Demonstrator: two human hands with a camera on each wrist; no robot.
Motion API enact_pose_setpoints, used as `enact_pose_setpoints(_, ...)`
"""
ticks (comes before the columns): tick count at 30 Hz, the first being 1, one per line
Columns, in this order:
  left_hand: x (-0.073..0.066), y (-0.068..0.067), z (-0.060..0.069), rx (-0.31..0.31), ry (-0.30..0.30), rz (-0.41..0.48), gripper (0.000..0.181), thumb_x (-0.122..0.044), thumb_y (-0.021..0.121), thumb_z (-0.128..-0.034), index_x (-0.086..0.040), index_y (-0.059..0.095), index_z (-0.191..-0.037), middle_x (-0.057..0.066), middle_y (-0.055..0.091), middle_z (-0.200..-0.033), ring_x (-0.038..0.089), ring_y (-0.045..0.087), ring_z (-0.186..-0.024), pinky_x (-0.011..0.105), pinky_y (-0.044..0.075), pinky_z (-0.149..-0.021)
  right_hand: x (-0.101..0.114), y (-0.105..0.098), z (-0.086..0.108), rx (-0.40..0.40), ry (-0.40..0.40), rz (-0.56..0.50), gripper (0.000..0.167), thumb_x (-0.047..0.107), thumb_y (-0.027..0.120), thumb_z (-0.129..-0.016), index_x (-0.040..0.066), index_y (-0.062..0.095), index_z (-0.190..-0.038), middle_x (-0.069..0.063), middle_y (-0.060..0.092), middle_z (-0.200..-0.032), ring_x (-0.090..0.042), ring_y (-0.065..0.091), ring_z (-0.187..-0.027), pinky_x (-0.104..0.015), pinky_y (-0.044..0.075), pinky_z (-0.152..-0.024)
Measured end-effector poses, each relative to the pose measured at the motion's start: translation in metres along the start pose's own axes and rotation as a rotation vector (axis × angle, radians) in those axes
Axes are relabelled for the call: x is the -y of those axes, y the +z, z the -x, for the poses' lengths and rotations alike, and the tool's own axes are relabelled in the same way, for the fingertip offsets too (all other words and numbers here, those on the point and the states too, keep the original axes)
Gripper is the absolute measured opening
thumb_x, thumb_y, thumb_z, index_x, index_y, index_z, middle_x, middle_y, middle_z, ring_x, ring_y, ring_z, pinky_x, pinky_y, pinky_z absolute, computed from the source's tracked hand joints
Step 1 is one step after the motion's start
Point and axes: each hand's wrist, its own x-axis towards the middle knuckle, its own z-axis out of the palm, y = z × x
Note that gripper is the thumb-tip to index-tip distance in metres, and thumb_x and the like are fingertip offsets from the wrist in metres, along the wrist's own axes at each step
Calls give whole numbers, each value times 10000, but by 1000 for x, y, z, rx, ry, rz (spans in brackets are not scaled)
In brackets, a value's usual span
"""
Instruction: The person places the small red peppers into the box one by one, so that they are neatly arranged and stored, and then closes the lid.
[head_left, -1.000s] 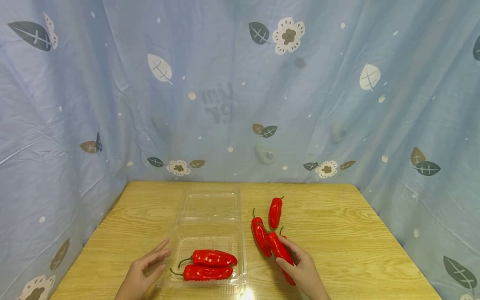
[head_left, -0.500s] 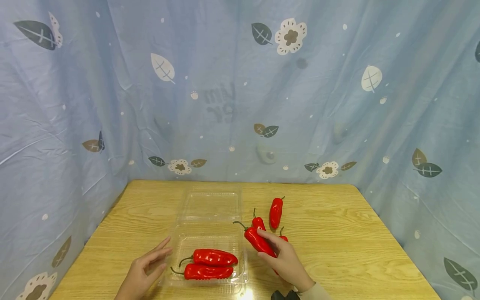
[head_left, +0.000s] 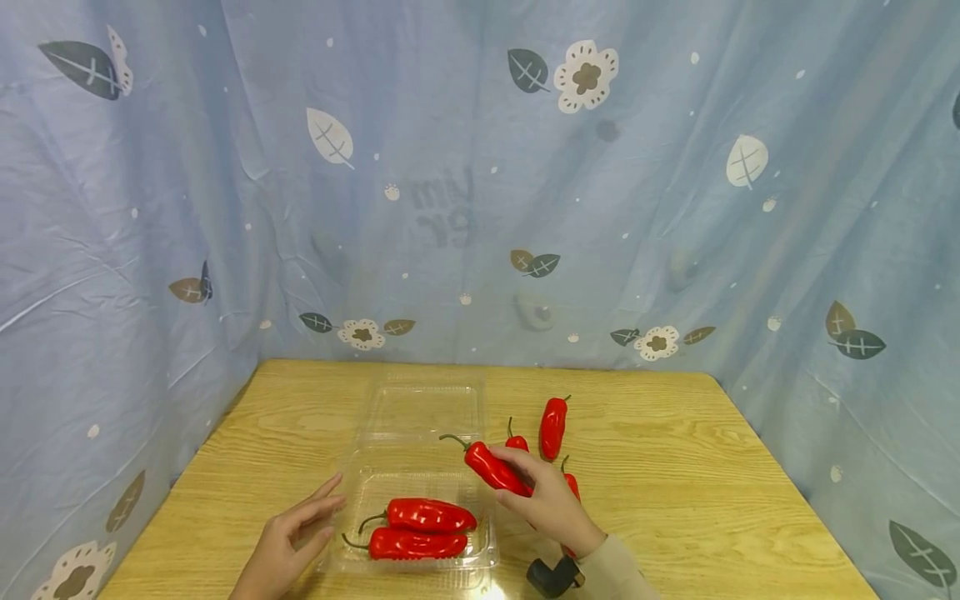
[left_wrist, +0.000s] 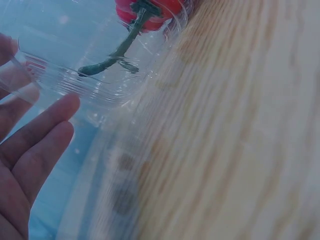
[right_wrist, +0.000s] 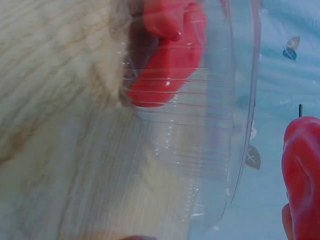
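Note:
My right hand [head_left: 551, 504] holds a red chili pepper [head_left: 491, 467] between thumb and fingers, above the right side of a clear plastic clamshell box [head_left: 492, 533]. The held pepper [right_wrist: 306, 175], its green stem pointing up-left in the head view, also shows at the right edge of the right wrist view. Inside the box lie two red peppers side by side, a rear one [head_left: 431, 515] and a front one [head_left: 416, 544], stems to the left. Beside the box's left wall is my left hand [head_left: 288, 533], fingers extended and holding nothing. In its wrist view the fingers [left_wrist: 45, 127] are near the clear wall.
The box's lid [head_left: 423, 412] lies folded back flat behind it. Right of the box are three loose peppers: one at the back [head_left: 553, 427], and two partly hidden by my right hand, a nearer [head_left: 517, 442] and a right one [head_left: 572, 483]. A patterned curtain [head_left: 465, 167] surrounds the wooden table [head_left: 675, 467].
My right hand has lifted the pepper off the loose group and carried it left to the box's right side. The left hand stays at the box's left side.

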Motion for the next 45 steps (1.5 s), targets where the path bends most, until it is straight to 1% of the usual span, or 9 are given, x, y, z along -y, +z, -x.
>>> enact_pose_setpoints(3,0,0,0,-6,8,5,342,109,579,-872,125,559,-1213,214,439,-1427,16,558,-1152,172,531,-845,2,0,-6,18,-2,-5,485,188,697,-872,135,547,-1330,-111,596,-1271,-246,616,-1059,-216,520,-837)
enact_pose_setpoints(7,0,0,-1,-6,15,11,345,111,587,-866,131,559,-1209,252,441,-1408,22,562,-1149,180,537,-839,7,1,-12,42,0,-19,506,246,701,-869,152,544,-1341,-100,590,-1287,-244,614,-1069,-221,518,-844)
enact_pose_setpoints(15,1,0,0,-2,15,17,351,123,584,-861,132,556,-1211,276,432,-1402,28,565,-1149,170,534,-835,13,6,-25,112,6,-69,505,185,691,-877,141,532,-1355,-100,534,-1367,-270,582,-1135,-221,505,-873)
enact_pose_setpoints(21,0,-1,0,7,5,31,352,120,577,-868,134,548,-1218,244,427,-1423,48,578,-1145,170,530,-847,12,13,-35,136,-44,-11,474,157,691,-875,157,556,-1329,-67,563,-1340,-238,592,-1103,-217,505,-870)
enact_pose_setpoints(24,0,-1,0,2,15,51,360,146,574,-854,146,545,-1214,237,431,-1424,57,582,-1143,159,527,-842,14,17,-40,153,-44,-13,477,135,690,-870,175,559,-1326,-53,567,-1332,-220,590,-1098,-220,506,-864)
enact_pose_setpoints(27,0,0,0,-8,31,69,368,167,569,-844,152,544,-1211,227,436,-1426,57,582,-1144,149,524,-840,17,21,-45,181,-48,3,479,126,688,-868,187,558,-1326,-39,565,-1332,-213,585,-1111,-231,501,-892)
enact_pose_setpoints(31,0,0,0,-12,24,78,363,163,559,-854,151,540,-1216,217,432,-1433,44,575,-1148,136,516,-844,16,26,-51,222,-74,41,478,126,680,-873,192,555,-1330,-28,562,-1342,-207,580,-1131,-241,491,-932)
enact_pose_setpoints(41,-1,0,0,-19,-7,76,357,156,561,-858,141,548,-1214,218,445,-1423,49,589,-1132,127,510,-848,7,34,-55,302,-138,135,516,111,675,-865,200,534,-1354,-15,552,-1360,-166,550,-1159,-247,491,-925)
enact_pose_setpoints(45,-1,0,0,-14,0,80,362,163,557,-856,146,543,-1217,199,441,-1434,50,587,-1135,125,509,-848,7,37,-56,315,-140,142,508,112,676,-865,184,538,-1349,-15,567,-1341,-149,548,-1159,-243,485,-940)
